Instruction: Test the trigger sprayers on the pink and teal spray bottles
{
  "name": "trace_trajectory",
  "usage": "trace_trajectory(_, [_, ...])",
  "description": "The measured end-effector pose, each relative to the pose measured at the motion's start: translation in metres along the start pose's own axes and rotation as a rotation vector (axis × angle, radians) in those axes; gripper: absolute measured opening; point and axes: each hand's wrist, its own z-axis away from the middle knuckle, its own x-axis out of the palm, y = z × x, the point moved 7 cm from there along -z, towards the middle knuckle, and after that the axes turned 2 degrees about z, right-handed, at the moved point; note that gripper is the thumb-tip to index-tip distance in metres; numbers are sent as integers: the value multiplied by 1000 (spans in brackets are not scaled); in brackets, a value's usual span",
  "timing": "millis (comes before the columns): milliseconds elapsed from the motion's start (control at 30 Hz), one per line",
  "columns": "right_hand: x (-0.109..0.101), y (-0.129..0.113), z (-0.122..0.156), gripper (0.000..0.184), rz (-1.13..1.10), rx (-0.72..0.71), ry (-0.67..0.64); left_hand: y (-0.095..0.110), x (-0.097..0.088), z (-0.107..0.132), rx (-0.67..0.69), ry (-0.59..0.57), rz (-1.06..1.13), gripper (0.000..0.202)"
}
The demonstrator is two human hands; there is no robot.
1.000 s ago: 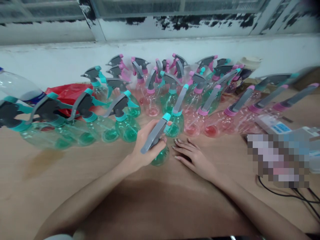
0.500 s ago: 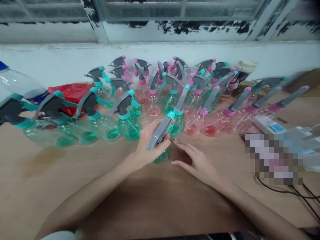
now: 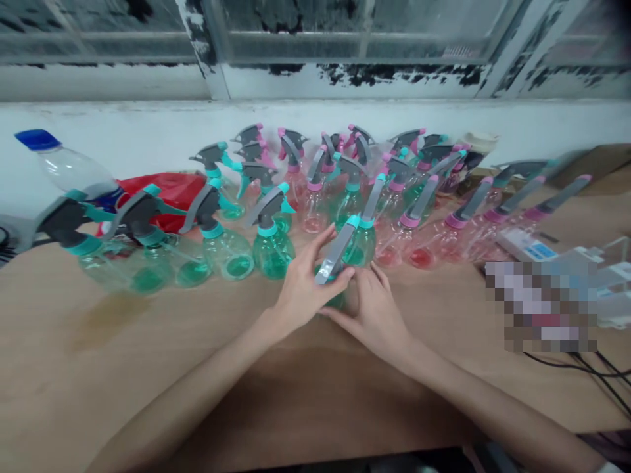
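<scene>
A green spray bottle [image 3: 338, 251] with a grey and teal trigger head stands before me, between my two hands. My left hand [image 3: 306, 281] is wrapped round its neck, just under the head. Lower down, my right hand [image 3: 377, 307] grips the bottle's body, thumb in front and fingers behind. The hands cover most of the bottle. Just left of it is another green spray bottle [image 3: 274, 253], in a row of similar ones. A pink spray bottle [image 3: 419, 253] heads the row on the right.
More spray bottles with pink collars [image 3: 313, 207] crowd the back by the wall. A red plastic bag [image 3: 167, 190] and a large blue-capped bottle [image 3: 73, 164] lie at the left. Black cables [image 3: 566, 362] and white boxes [image 3: 527, 244] are on the wooden table [image 3: 207, 368] at the right.
My right hand has moved in from beside the green spray bottle and closed on its body. My left hand keeps its hold at the neck. The view has shifted slightly.
</scene>
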Motion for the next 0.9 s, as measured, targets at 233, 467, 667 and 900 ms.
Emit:
trace_trajectory(233, [2, 1, -16, 63, 159, 85, -17, -41, -44, 66, -174, 114, -79, 33])
trace_trajectory(467, [17, 2, -38, 65, 282, 187, -116, -64, -58, 94, -308, 116, -60, 18])
trace_trajectory(667, [24, 4, -56, 64, 376, 274, -171, -75, -58, 96, -386, 119, 11, 19])
trace_trajectory(900, [26, 8, -64, 67, 371, 275, -134, -81, -56, 100, -455, 114, 61, 24])
